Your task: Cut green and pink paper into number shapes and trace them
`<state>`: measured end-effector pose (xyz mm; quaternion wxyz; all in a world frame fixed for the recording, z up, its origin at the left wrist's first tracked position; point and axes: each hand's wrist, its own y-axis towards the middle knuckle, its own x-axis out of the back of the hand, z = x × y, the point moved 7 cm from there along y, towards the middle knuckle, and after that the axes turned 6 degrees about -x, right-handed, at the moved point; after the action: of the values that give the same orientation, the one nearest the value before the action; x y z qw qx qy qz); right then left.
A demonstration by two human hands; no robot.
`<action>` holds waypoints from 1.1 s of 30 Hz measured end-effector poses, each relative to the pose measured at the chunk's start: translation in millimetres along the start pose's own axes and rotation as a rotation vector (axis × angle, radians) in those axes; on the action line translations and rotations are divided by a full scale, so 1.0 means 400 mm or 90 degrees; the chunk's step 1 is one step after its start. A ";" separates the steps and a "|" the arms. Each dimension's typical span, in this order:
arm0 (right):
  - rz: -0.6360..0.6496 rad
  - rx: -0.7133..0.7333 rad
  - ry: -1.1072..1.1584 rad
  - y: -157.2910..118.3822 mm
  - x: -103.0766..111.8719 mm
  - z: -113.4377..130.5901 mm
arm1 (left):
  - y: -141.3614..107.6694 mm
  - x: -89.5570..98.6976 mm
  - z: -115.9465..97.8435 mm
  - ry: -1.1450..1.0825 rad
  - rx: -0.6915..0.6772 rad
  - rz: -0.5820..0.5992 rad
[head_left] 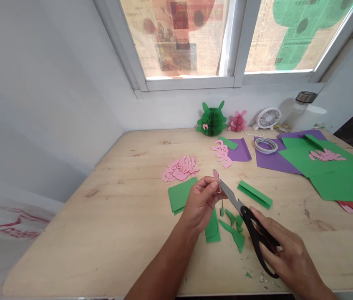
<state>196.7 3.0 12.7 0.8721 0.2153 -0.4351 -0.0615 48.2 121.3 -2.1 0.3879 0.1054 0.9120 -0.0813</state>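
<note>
My left hand (203, 196) is closed, pinching a small piece of paper (215, 174) whose pink tip sticks up past the fingers. A thin green sliver (222, 210) hangs below those fingers. In my right hand (284, 246) are black-handled scissors (248, 216), fingers through the loops. The blades point up and left and meet the paper at my left fingertips. Under the hands lie green paper scraps (234, 235) and a green piece with a curved outline (212, 228). A folded green sheet (179, 195) is partly behind my left hand.
Pink cutouts (181, 168) are piled left of the hands, more pink cutouts (222, 153) beyond. A folded green strip (254, 194) lies right. Green sheets (342, 179), a tape roll (266, 145), green paper figure (213, 121), pink figure (238, 122), fan (268, 118) and bottle (298, 110) stand farther off.
</note>
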 end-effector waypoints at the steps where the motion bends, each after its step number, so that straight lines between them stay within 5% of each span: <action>1: 0.002 0.000 -0.005 0.000 -0.001 0.000 | -0.001 0.000 0.000 0.001 0.002 -0.005; 33: -0.003 0.029 -0.026 -0.002 -0.014 0.012 | -0.008 -0.003 0.015 -0.054 0.027 -0.017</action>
<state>189.5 2.5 10.7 0.8579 0.2346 -0.4536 -0.0578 52.6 116.7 -5.2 0.4231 0.0978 0.8941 -0.1098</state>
